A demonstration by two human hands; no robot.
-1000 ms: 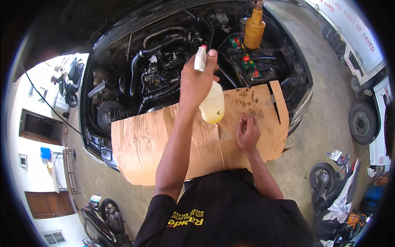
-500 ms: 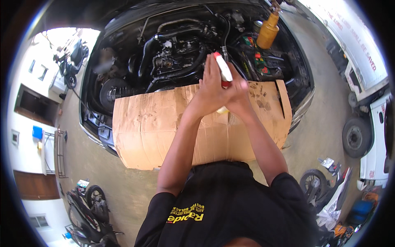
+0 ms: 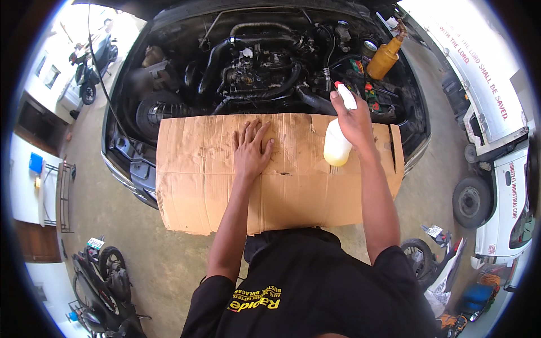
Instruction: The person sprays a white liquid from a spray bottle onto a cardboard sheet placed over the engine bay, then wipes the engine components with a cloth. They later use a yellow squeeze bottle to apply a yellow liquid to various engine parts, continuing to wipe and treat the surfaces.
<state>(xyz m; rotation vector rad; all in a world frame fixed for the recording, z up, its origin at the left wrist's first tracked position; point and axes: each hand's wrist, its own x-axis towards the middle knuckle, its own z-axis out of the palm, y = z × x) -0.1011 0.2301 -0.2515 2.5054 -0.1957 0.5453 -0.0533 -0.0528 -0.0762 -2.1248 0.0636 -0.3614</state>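
My right hand point(image 3: 355, 123) is wrapped round the neck of a spray bottle point(image 3: 337, 143). The bottle has a white trigger head with a red nozzle, and pale yellow liquid sits in its lower part. It is held over the right part of a stained cardboard sheet point(image 3: 203, 194). My left hand point(image 3: 252, 147) lies flat on the sheet left of the bottle, fingers spread and holding nothing. Beyond the cardboard's far edge is an open engine bay with a dark, wet-looking engine point(image 3: 262, 70).
A yellow-brown bottle with a metal top point(image 3: 385, 61) stands at the bay's far right, beside a small can point(image 3: 368, 48) and a battery point(image 3: 383, 101). Motorcycles point(image 3: 112, 281) are parked on both sides. A white truck point(image 3: 504, 197) stands at right.
My hands, together around the spray bottle before, have separated. The left has come down onto the cardboard; the right has moved right with the bottle.
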